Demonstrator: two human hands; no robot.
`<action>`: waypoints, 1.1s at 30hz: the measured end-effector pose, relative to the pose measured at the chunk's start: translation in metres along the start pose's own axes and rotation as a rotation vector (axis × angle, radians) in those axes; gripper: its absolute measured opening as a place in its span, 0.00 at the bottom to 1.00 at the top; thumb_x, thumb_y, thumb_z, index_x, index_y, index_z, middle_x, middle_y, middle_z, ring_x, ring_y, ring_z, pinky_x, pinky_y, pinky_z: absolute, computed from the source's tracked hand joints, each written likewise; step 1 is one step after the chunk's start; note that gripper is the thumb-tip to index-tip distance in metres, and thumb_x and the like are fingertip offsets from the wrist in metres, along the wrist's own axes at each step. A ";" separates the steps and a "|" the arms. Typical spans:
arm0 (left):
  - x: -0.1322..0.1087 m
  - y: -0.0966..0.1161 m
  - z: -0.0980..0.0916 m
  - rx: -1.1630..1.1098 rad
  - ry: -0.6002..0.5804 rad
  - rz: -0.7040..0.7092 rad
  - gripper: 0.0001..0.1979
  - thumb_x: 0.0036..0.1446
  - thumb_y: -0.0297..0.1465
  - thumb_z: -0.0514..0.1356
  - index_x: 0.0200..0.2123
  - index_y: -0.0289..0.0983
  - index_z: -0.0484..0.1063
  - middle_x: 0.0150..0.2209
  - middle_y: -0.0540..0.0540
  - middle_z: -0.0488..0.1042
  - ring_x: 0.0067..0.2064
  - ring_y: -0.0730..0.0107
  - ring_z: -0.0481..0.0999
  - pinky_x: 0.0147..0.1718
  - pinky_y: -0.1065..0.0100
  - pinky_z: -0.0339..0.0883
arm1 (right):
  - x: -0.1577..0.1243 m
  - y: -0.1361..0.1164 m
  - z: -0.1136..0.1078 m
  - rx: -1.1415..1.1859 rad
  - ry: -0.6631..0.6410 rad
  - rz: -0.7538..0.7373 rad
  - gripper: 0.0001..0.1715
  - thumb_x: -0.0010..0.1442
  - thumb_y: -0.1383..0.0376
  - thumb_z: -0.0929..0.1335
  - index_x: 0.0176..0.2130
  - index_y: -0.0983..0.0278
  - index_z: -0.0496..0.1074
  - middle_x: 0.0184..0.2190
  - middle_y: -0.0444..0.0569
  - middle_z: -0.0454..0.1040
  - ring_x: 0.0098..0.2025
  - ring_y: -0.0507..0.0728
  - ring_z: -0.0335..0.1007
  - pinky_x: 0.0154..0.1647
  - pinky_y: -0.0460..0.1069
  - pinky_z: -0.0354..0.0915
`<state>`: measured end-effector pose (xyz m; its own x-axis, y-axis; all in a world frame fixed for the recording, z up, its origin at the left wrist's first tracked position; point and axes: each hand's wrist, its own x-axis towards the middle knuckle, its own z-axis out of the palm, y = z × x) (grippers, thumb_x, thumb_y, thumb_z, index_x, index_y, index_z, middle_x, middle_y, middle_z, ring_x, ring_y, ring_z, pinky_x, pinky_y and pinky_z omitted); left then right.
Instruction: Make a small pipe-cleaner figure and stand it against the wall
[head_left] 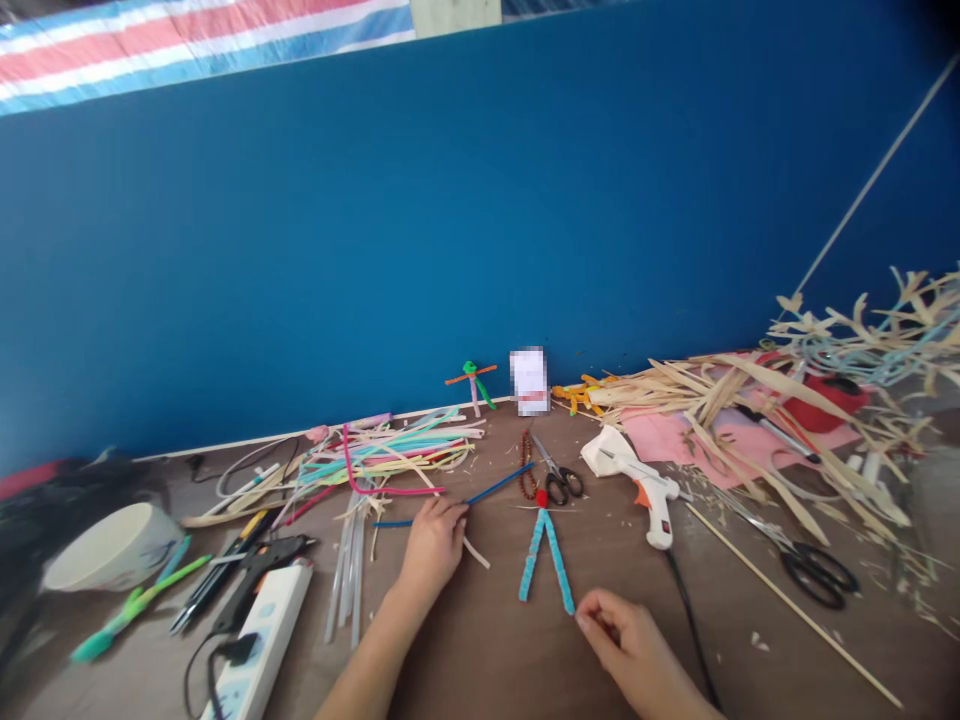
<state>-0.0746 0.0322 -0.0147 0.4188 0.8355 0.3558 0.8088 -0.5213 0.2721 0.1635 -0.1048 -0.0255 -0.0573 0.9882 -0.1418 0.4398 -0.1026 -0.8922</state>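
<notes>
A light blue pipe-cleaner figure (pixel 546 552) with a red ball head lies on the brown table, its two legs spread toward me. My right hand (pixel 628 642) is curled, its fingertips touching the tip of the figure's right leg. My left hand (pixel 433 540) rests knuckles up on a dark blue pipe cleaner (pixel 496 486) that runs up and to the right. A small pair of scissors (pixel 556 476) and a string of brown beads (pixel 526 464) lie just beyond the figure.
A white glue gun (pixel 636 480) lies right of the figure, its black cord running toward me. Coloured straws (pixel 390 452) are piled at the left. Dried leaf strips (pixel 757 400), large black scissors (pixel 814 570), a power strip (pixel 259 640) and a white bowl (pixel 112 548) surround the work area. A blue wall stands behind.
</notes>
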 end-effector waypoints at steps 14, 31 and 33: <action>0.001 -0.020 -0.018 0.053 0.095 -0.100 0.13 0.50 0.24 0.51 0.36 0.35 0.73 0.38 0.44 0.74 0.41 0.62 0.69 0.42 0.60 0.63 | 0.001 0.009 0.003 -0.022 -0.001 -0.021 0.15 0.56 0.59 0.58 0.27 0.65 0.65 0.16 0.40 0.55 0.20 0.49 0.50 0.21 0.43 0.48; -0.006 -0.008 -0.013 -0.015 -0.133 0.123 0.19 0.45 0.18 0.49 0.36 0.38 0.73 0.35 0.43 0.68 0.38 0.66 0.68 0.39 0.65 0.64 | -0.001 0.001 0.001 -0.029 0.017 -0.032 0.14 0.56 0.60 0.59 0.26 0.65 0.65 0.16 0.39 0.55 0.20 0.48 0.50 0.21 0.43 0.48; -0.008 -0.005 -0.015 -0.065 -0.196 0.180 0.17 0.46 0.19 0.51 0.36 0.38 0.73 0.37 0.43 0.68 0.39 0.66 0.68 0.40 0.65 0.63 | -0.002 0.000 0.000 -0.036 0.025 -0.036 0.13 0.56 0.61 0.59 0.26 0.65 0.65 0.16 0.39 0.56 0.20 0.48 0.51 0.21 0.43 0.48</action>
<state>-0.0885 0.0256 -0.0052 0.6305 0.7428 0.2253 0.6884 -0.6692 0.2797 0.1632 -0.1068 -0.0251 -0.0514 0.9938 -0.0987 0.4698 -0.0631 -0.8805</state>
